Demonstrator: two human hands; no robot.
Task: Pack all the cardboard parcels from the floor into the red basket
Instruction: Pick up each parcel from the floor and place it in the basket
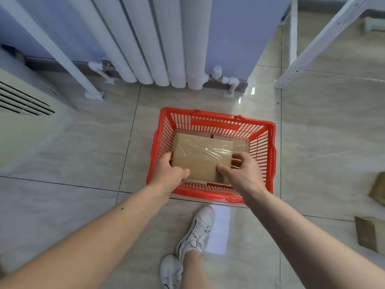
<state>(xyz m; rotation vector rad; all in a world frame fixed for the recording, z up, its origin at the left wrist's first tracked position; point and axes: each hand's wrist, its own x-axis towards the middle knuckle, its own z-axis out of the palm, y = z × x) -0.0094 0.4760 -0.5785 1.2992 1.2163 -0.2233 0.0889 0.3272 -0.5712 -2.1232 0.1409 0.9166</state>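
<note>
Head view: taped cardboard parcel (201, 156) gripped between left hand (169, 174) and right hand (239, 174), fingers curled round its sides, inside red basket (270, 147).

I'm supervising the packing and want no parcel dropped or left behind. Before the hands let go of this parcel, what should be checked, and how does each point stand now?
1. Both hands hold the parcel: ok. The left hand grips its near left corner, the right hand its near right edge.
2. Parcel is over the red basket, inside the rim: ok.
3. Something flat beneath to take it: ok, other parcels already lie under it.
4. Parcel fully resting on them: cannot tell.
5. Floor cleared of parcels: not ok. Two remaining parcels lie at the right edge.
6. Feet clear of the basket: ok, the white shoes stand short of it.
</note>
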